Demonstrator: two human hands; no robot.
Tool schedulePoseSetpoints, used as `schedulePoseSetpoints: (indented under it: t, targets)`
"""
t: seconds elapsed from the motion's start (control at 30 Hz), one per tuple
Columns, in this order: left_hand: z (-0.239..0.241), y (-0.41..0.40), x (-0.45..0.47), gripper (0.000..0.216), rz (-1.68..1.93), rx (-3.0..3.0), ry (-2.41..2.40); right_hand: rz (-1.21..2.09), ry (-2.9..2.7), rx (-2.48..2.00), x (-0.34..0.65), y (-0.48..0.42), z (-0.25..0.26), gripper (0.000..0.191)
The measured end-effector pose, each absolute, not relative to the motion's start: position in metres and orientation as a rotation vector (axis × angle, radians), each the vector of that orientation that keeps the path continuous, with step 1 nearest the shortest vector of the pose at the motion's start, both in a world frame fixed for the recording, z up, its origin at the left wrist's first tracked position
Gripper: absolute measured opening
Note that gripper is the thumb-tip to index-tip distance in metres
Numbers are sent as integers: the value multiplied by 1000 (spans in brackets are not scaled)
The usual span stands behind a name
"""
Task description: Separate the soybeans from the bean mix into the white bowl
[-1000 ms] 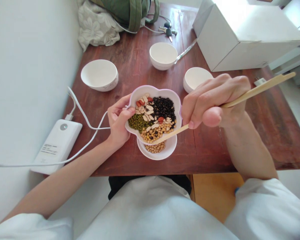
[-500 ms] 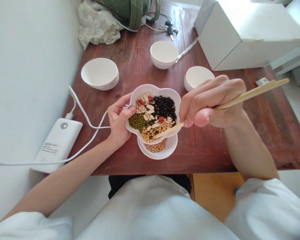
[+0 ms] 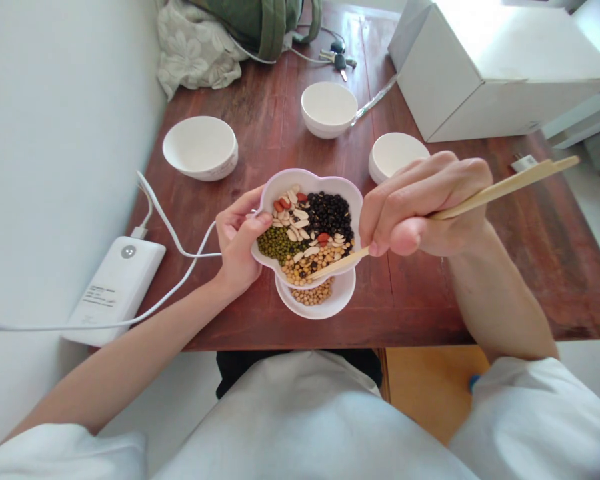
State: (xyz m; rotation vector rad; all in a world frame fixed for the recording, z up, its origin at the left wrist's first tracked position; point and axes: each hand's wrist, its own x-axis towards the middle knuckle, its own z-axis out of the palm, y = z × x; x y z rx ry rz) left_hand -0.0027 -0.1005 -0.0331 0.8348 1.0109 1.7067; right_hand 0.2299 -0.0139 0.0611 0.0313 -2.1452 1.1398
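My left hand (image 3: 236, 243) grips the rim of a white flower-shaped bowl (image 3: 307, 180) with a lilac edge, tilting it a little. Inside lie sorted heaps: black beans (image 3: 329, 215), green mung beans (image 3: 276, 243), pale flat seeds (image 3: 297, 223), a few red beans (image 3: 323, 237) and yellow soybeans mixed with dark grains (image 3: 305, 268). My right hand (image 3: 415, 207) holds wooden chopsticks (image 3: 340, 260) above the bowl, their tips at the yellow grains. Beneath sits a round white bowl (image 3: 330, 305) holding soybeans (image 3: 313, 293).
Several white bowls (image 3: 200, 148) stand on the reddish wooden table (image 3: 405, 313). A white box (image 3: 480, 80) stands at the back right. Keys (image 3: 336, 60) and a green bag (image 3: 265, 20) lie at the back. A white power bank (image 3: 115, 290) and its cable lie at the left.
My right hand has shifted slightly left, and the chopstick tips have moved up and right, further over the flower-shaped bowl. The left hand and bowls have barely moved.
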Motion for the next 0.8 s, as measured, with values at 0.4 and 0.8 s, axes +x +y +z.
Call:
schedulePoseSetpoints:
  t: [0.4,0.8]
  targets:
    - [-39,-100,-4,31,1740,862,958,1084,-2173,69,231,-13,59,38]
    - [-40,-102,-6,37,1713,922,999,1139,-2139,44,229,-14,62,38]
